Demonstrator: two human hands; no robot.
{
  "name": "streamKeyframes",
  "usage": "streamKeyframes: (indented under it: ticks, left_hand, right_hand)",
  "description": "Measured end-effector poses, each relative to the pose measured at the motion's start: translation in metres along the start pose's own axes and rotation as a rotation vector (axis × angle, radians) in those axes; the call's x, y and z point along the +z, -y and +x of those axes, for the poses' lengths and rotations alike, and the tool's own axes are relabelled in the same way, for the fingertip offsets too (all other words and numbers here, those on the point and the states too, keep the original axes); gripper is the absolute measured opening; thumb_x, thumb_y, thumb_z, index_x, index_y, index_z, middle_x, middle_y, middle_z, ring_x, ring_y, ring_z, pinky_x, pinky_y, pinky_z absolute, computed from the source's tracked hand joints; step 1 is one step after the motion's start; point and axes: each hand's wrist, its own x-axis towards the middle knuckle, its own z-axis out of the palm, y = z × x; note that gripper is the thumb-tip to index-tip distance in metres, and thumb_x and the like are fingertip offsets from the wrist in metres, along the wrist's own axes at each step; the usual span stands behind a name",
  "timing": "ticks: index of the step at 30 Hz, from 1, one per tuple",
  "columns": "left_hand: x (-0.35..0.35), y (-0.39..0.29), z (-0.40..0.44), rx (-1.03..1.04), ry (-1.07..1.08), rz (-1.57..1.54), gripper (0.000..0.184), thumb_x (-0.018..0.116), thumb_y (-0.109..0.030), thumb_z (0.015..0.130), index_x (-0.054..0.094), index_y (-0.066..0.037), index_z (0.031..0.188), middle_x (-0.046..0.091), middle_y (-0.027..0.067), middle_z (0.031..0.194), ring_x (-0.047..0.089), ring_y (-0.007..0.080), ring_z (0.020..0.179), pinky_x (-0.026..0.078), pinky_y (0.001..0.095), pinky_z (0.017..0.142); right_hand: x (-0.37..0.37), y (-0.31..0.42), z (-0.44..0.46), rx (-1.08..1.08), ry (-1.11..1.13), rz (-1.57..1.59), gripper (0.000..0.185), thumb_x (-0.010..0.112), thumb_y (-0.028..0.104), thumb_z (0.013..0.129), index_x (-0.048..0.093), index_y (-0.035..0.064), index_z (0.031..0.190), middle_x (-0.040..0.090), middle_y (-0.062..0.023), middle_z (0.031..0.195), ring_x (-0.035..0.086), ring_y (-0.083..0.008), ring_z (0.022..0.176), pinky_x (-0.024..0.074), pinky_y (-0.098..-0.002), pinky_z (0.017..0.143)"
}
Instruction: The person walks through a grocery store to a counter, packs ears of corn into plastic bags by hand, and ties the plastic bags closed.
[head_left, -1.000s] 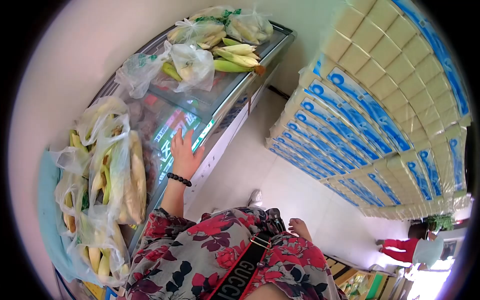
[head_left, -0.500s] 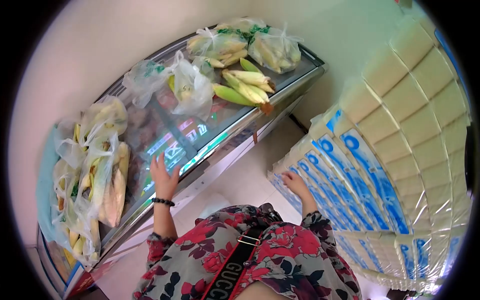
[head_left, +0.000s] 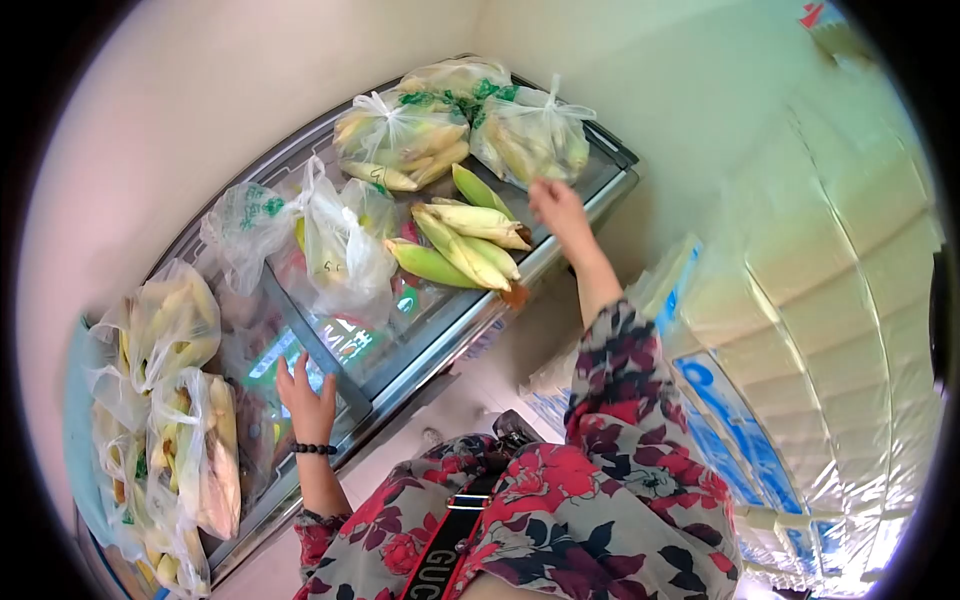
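Observation:
Over the glass-topped case [head_left: 408, 352], my left hand [head_left: 307, 400], with a dark bead bracelet, has its fingers spread and holds nothing. My right hand [head_left: 560, 215] is at the case's right part, beside loose ears of corn [head_left: 462, 243] and just below a tied bag of corn [head_left: 530, 135]. Its fingers are curled; what they hold, if anything, is hidden. Another tied bag of corn [head_left: 400, 140] lies to the left of that one. White plastic bags [head_left: 340, 250] sit in the middle, between my hands and the wall.
More bagged corn [head_left: 165, 430] lies at the case's left end, beside a light blue cloth [head_left: 78, 420]. Plastic-wrapped stacked packs [head_left: 830, 350] with blue labels stand on the right. A pale wall [head_left: 230, 110] runs behind the case.
My right hand has risen from beside the stacked packs to the corn on the case. My left hand stays spread over the glass. The view has turned and moved closer to the case.

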Motion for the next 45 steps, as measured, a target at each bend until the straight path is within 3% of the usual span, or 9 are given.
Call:
streamKeyframes:
  ticks: [7, 15, 21, 26, 28, 30, 32, 36, 45]
  left_hand:
    - [-0.003, 0.011, -0.05, -0.226, -0.078, 0.096, 0.053, 0.068, -0.017, 0.076, 0.049, -0.005, 0.124, 0.03, 0.0309, 0.137, 0.031, 0.0442, 0.126, 0.024, 0.0487, 0.105]
    - [0.001, 0.003, -0.133, -0.652, -0.095, 0.266, 0.049, 0.066, -0.019, 0.078, 0.051, -0.005, 0.122, 0.029, 0.0311, 0.138, 0.031, 0.0437, 0.126, 0.027, 0.0473, 0.103]
    - [0.022, -0.027, -0.131, -0.722, -0.109, 0.197, 0.048, 0.068, -0.018, 0.076, 0.052, -0.006, 0.12, 0.029, 0.0316, 0.138, 0.031, 0.0448, 0.126, 0.026, 0.047, 0.105]
    - [0.029, -0.029, -0.126, -0.67, -0.169, 0.21, 0.05, 0.07, -0.016, 0.074, 0.052, -0.005, 0.119, 0.03, 0.0329, 0.136, 0.031, 0.0457, 0.124, 0.027, 0.0491, 0.104]
    - [0.029, -0.031, -0.126, -0.644, -0.21, 0.199, 0.049, 0.07, -0.018, 0.074, 0.053, -0.006, 0.119, 0.031, 0.034, 0.134, 0.03, 0.0464, 0.124, 0.027, 0.0496, 0.104]
    - [0.021, -0.043, -0.119, -0.664, -0.219, 0.194, 0.048, 0.069, -0.019, 0.075, 0.053, -0.006, 0.118, 0.034, 0.0336, 0.133, 0.031, 0.0465, 0.125, 0.026, 0.05, 0.104]
    - [0.012, -0.048, -0.115, -0.671, -0.214, 0.196, 0.047, 0.07, -0.017, 0.073, 0.055, -0.006, 0.115, 0.035, 0.033, 0.131, 0.034, 0.046, 0.122, 0.029, 0.0489, 0.102]
    - [0.023, -0.043, -0.116, -0.667, -0.251, 0.173, 0.047, 0.072, -0.016, 0.069, 0.056, -0.006, 0.113, 0.035, 0.0319, 0.13, 0.035, 0.046, 0.119, 0.031, 0.0487, 0.1]
    - [-0.001, -0.048, -0.087, -0.586, -0.286, 0.179, 0.044, 0.07, -0.016, 0.07, 0.057, -0.01, 0.111, 0.034, 0.0272, 0.134, 0.032, 0.0443, 0.123, 0.028, 0.0485, 0.102]
  right_hand:
    - [-0.009, -0.053, 0.228, -0.072, -0.332, -0.714, 0.055, 0.06, 0.048, 0.079, 0.062, -0.0008, 0.106, 0.065, -0.0178, 0.103, 0.061, -0.0318, 0.094, 0.0462, -0.0402, 0.084]
    - [-0.006, -0.057, 0.304, 0.105, -0.199, -0.965, 0.064, 0.059, 0.058, 0.074, 0.064, 0.0012, 0.103, 0.062, -0.0206, 0.109, 0.057, -0.0374, 0.105, 0.0449, -0.0473, 0.087]
    - [-0.023, -0.082, 0.327, 0.017, -0.109, -1.052, 0.041, 0.057, 0.034, 0.073, 0.066, -0.0005, 0.094, 0.063, -0.0235, 0.101, 0.06, -0.0392, 0.098, 0.0486, -0.0465, 0.082]
    - [-0.026, -0.063, 0.324, 0.035, -0.047, -1.203, 0.045, 0.056, 0.034, 0.075, 0.065, -0.0008, 0.102, 0.062, -0.0244, 0.105, 0.059, -0.04, 0.101, 0.0465, -0.0482, 0.085]
    - [-0.046, -0.122, 0.369, -0.032, 0.003, -1.036, 0.052, 0.056, 0.04, 0.078, 0.064, -0.0059, 0.101, 0.061, -0.0259, 0.107, 0.058, -0.0403, 0.103, 0.0467, -0.0466, 0.084]
    - [-0.047, -0.174, 0.391, 0.22, -0.059, 0.265, 0.052, 0.052, 0.039, 0.086, 0.056, -0.0043, 0.114, 0.059, -0.02, 0.112, 0.058, -0.0335, 0.101, 0.0464, -0.0438, 0.087]
    - [-0.051, -0.136, 0.356, 0.318, 0.094, 0.595, 0.049, 0.057, 0.024, 0.083, 0.048, -0.0052, 0.121, 0.056, -0.0169, 0.116, 0.058, -0.0307, 0.102, 0.0474, -0.0434, 0.089]
    - [-0.017, -0.093, 0.359, 0.307, -0.054, 0.54, 0.036, 0.055, 0.009, 0.076, 0.049, -0.0114, 0.105, 0.057, -0.0176, 0.103, 0.061, -0.0307, 0.091, 0.0522, -0.041, 0.079]
    - [0.004, 0.022, 0.343, 0.106, 0.123, 0.495, 0.026, 0.053, 0.008, 0.079, 0.051, -0.0102, 0.097, 0.057, -0.0167, 0.096, 0.059, -0.0296, 0.087, 0.0519, -0.0416, 0.077]
